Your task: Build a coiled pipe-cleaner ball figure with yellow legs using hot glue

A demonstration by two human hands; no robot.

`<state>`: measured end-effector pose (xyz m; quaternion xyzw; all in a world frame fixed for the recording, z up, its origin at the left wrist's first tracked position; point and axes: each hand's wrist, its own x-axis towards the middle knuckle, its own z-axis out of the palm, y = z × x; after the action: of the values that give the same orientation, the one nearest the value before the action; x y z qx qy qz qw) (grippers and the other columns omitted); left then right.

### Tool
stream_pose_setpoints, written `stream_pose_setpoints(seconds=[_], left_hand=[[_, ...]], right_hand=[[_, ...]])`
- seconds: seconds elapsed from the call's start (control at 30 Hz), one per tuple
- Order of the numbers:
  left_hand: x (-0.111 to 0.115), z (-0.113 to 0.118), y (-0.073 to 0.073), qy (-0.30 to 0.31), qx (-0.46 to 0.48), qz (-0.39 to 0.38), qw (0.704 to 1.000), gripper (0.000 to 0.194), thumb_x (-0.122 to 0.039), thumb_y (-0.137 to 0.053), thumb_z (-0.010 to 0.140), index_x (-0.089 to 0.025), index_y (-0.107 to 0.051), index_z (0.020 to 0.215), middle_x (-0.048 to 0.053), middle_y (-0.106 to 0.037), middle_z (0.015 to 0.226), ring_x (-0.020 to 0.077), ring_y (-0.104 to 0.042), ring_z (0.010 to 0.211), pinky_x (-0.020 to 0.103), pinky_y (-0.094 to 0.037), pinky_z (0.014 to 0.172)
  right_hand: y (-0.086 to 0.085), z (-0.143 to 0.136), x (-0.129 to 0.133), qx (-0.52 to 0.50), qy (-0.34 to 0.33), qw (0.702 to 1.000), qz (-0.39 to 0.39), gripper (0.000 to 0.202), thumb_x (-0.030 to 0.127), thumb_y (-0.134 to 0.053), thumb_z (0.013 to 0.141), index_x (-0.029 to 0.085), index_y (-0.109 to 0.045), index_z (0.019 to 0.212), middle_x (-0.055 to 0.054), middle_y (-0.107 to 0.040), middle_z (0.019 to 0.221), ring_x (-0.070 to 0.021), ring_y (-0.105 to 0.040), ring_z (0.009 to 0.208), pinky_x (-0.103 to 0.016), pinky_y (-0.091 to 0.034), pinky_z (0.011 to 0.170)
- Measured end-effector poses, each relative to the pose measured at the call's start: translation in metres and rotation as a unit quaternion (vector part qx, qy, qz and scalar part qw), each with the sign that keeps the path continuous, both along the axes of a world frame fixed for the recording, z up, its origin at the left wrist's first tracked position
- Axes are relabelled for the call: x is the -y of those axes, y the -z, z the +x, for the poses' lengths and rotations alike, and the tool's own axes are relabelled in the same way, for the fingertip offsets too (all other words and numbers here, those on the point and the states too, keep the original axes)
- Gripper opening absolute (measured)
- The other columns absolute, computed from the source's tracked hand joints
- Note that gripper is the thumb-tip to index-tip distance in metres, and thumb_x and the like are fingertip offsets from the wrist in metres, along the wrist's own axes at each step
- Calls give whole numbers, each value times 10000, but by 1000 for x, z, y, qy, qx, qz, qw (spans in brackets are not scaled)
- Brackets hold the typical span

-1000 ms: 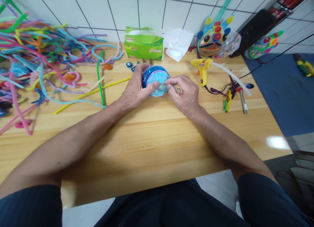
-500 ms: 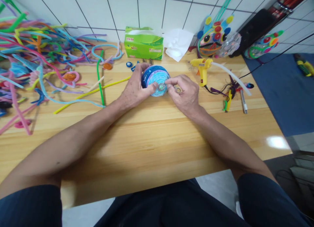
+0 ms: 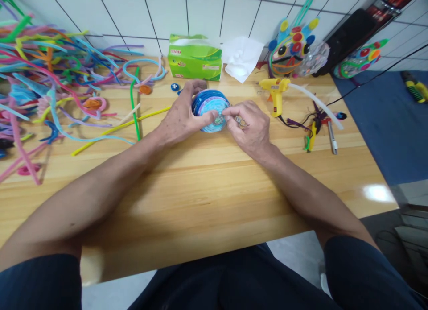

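The left hand grips a round blue coiled piece; the right hand's fingers meet its face

Left hand: curved, thumb extended inward
Right hand: fingers curled, index finger pointed inward
Forearms: angled inward, hands held close

Left grip partly hidden; pipe-cleaner pile cut off

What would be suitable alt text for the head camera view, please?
A left hand holds a round blue craft piece above a wooden table; the right hand's fingertips meet its center, between colorful pipe cleaners and a yellow glue gun.
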<state>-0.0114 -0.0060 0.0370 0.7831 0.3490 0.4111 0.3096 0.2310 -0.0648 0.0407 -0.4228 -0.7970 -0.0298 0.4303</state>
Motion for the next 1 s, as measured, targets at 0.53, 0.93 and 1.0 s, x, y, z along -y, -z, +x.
stream_pose_setpoints(seconds=[0.53,0.93,1.0], left_hand=[[1,6,28,-33,64,17,997,821,-886,-725,956,-295,-526,1490,118,-620,1523,361,-650,1426,632,-577,1197],[-3,10,43,-9,81,69,994,809,-857,-685,1017,-296,-463,1556,126,-578,1537,371,-583,1473,617,-491,1283],[-4,11,46,-11,89,80,993,810,-856,-677,1014,-296,-465,1559,134,-577,1529,385,-588,1464,625,-493,1276]], right_hand=[[-5,1,1,-85,21,994,-71,216,470,-662,1100,280,-756,1061,-20,-826,1007,-220,-765,955,-399,-638,938],[-15,-1,9,-166,0,982,-89,354,605,-653,1080,283,-717,949,-8,-755,932,-214,-728,935,-414,-614,928],[-11,3,1,-208,27,972,-105,370,609,-618,1085,278,-702,943,-5,-738,929,-202,-714,930,-391,-605,905]])
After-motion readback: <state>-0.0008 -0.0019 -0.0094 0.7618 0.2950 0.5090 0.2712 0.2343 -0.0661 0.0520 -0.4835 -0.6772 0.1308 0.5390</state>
